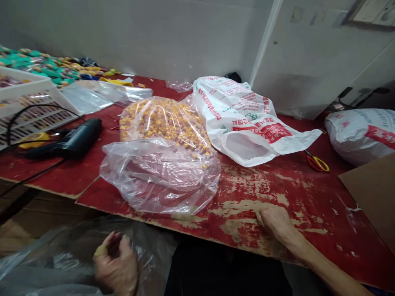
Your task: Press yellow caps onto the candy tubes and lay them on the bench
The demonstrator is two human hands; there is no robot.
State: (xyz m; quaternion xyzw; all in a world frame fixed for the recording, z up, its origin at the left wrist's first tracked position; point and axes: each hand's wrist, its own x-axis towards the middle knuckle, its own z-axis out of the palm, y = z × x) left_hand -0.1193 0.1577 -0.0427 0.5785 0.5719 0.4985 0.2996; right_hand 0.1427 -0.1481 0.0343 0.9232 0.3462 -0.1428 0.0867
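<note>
1. Tabletop (pixel 249 185): red, with worn tan patches.
2. Small pieces (pixel 166 119): yellow-orange, mixed with dull pink, seen through clear plastic (pixel 160 176).
3. Woven sack (pixel 234 111): white, with red and green printed characters.
4. Scissors (pixel 319 163): red and yellow handles.
5. Heat gun (pixel 77 138): black.
6. Slotted crate (pixel 40 102): white.
7. Heaped items (pixel 33 63): mostly green.

The left hand (pixel 115 265) is below the near edge of the red tabletop (pixel 123 201), its fingers and thumb pointing up, loosely curled with a gap between them. The right hand (pixel 273 220) rests on the tabletop, just in from that same edge, closed in a loose fist. The bare right forearm (pixel 314 255) slants back across the edge.
</note>
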